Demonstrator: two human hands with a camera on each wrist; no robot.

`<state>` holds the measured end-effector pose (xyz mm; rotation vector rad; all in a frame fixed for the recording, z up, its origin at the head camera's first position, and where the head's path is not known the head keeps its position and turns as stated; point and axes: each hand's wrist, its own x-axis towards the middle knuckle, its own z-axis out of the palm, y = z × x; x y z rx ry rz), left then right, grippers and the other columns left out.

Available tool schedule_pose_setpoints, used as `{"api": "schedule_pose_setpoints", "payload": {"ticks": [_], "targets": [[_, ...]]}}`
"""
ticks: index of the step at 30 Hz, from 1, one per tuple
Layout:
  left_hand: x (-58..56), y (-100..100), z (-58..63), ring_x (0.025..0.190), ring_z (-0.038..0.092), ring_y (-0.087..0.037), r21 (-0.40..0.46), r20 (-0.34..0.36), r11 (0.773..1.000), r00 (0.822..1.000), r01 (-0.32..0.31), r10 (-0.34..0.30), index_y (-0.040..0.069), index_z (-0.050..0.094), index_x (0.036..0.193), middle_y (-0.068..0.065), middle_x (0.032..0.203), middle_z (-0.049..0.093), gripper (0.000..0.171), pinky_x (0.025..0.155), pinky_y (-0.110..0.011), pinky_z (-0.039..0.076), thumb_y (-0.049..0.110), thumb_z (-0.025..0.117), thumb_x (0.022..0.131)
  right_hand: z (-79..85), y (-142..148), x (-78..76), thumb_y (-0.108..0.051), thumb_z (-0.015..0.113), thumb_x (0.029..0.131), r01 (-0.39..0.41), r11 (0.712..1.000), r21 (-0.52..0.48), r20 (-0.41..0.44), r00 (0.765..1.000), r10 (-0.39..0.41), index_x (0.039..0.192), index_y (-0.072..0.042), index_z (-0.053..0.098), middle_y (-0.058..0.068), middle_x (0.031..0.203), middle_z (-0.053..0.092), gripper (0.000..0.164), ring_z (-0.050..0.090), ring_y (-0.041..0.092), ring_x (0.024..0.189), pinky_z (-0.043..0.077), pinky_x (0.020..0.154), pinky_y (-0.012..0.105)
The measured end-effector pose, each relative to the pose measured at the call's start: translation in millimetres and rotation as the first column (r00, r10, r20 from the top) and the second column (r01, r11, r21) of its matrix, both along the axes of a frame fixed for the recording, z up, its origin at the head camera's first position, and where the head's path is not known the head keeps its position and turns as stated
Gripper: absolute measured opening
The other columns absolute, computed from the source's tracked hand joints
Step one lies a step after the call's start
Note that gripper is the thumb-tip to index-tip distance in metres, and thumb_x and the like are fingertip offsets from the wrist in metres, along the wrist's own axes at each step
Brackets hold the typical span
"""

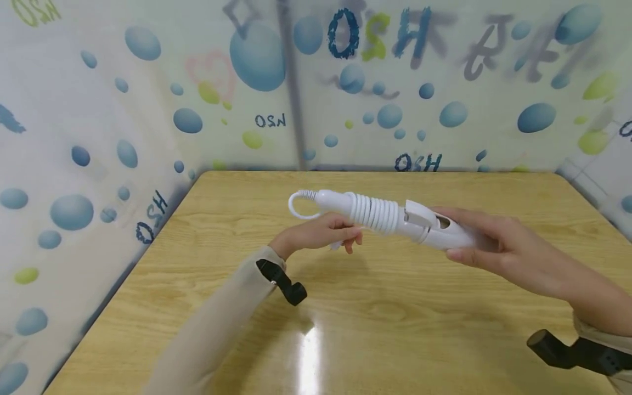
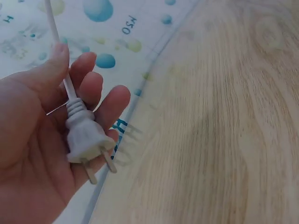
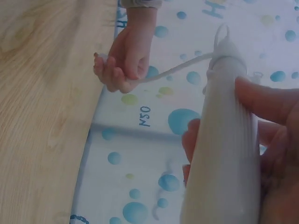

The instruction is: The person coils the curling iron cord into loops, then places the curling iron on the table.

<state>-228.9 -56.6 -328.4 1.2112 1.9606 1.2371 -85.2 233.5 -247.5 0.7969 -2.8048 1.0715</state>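
My right hand grips a long white curling iron by its thick end, held in the air above the table. Its white power cord is wound in several tight coils around the narrower part, and a small loop stands out from the tip. My left hand pinches the free length of cord between thumb and fingers, just behind the two-pin plug. In the left wrist view the plug hangs against the palm and its pins point down. A stretch of cord runs between the hands in the right wrist view.
Beneath both hands lies a wood-grain table, with a bright light reflection near its front. A pale wall covering with blue and green dots rises behind and at the sides. Dark camera mounts sit on both wrists.
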Motion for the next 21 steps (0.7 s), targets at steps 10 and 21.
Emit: {"api": "schedule_pose_setpoints", "payload": {"ticks": [10,21], "targets": [[-9.1,3,18.3,0.061,0.049,-0.019,-0.078,-0.081,0.996,0.996,0.040,-0.046,-0.002,0.065,0.091,-0.004,0.068,0.054,0.023,0.061,-0.038,0.048,0.009,0.046,0.097,-0.3,7,7.2,-0.029,0.057,0.091,-0.224,0.961,0.163,0.142,0.969,0.202,0.140,-0.030,0.037,-0.006,0.112,0.053,0.053,0.050,0.007,0.078,0.043,0.059,0.024],[16.1,4,81.6,0.055,0.050,-0.032,-0.174,-0.201,0.985,0.978,0.014,-0.049,0.005,0.063,0.093,-0.009,0.069,0.050,0.022,0.044,-0.030,0.043,0.015,0.044,0.098,-15.9,15,-17.1,-0.036,0.055,0.091,-0.341,0.893,0.293,0.213,0.934,0.287,0.140,-0.022,0.038,-0.007,0.110,0.055,0.054,0.049,0.005,0.082,0.041,0.066,0.026]]}}
